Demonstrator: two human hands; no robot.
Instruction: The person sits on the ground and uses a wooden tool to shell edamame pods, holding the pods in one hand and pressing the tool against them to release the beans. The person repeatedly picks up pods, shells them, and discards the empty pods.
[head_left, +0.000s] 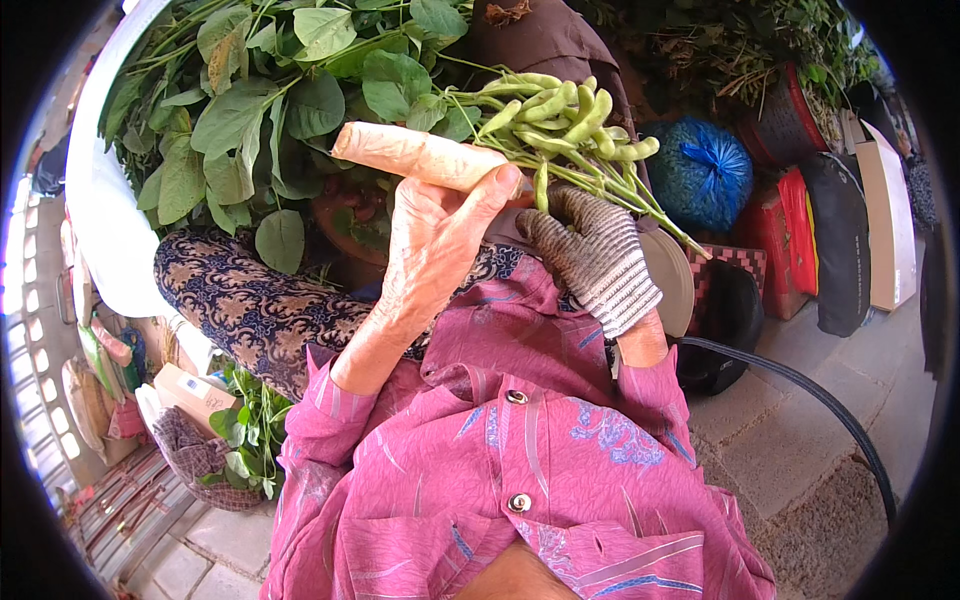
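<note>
My left hand (442, 240), bare, is closed around a pale, tape-wrapped handle (420, 154) that points to the left; whether a blade extends from its right end is hidden by the hands. Close to its right, my right hand (592, 247) wears a striped knit glove and grips a bunch of green soybean pods (570, 112) on their stems. The cut stem ends stick out to the lower right. Leafy soybean plants (262, 112) lie in a large heap beyond my left hand. Between the heap and my lap, a reddish bowl (337, 217) is partly hidden.
At the right stand a blue plastic bag (701, 172) filled with green matter, a red bag (796, 232), a black bag (834, 244) and cardboard (885, 217). A black cable (810, 386) curves over the paving. More greens and a small carton (191, 397) lie at lower left.
</note>
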